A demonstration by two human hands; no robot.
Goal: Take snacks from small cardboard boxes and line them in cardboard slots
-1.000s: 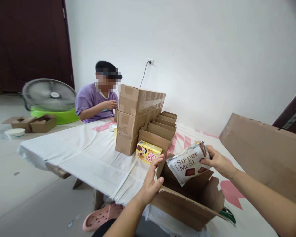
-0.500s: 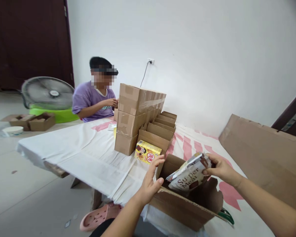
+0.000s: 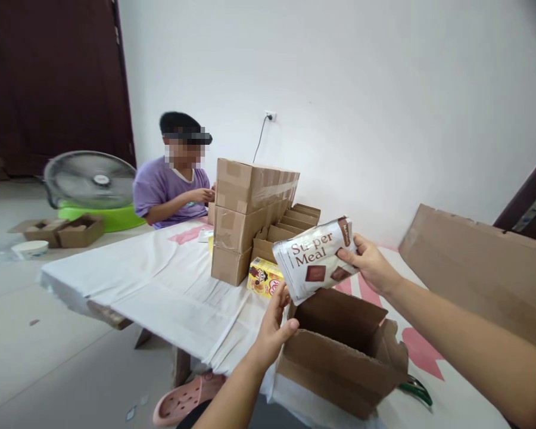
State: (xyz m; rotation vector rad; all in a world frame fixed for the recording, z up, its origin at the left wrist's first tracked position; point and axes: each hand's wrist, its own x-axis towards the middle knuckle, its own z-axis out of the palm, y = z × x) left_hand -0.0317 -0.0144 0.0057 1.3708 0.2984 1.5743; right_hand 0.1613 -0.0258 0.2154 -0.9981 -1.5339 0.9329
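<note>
Pouch, white and printed, tilts above the open box, clamped between thumb and fingers of the right hand. The left hand, thumb and fingers apart, touches the box's left edge. Beyond that edge sits a yellow packet; farther behind the box rise stacked cartons; to its right lies a green object.
</note>
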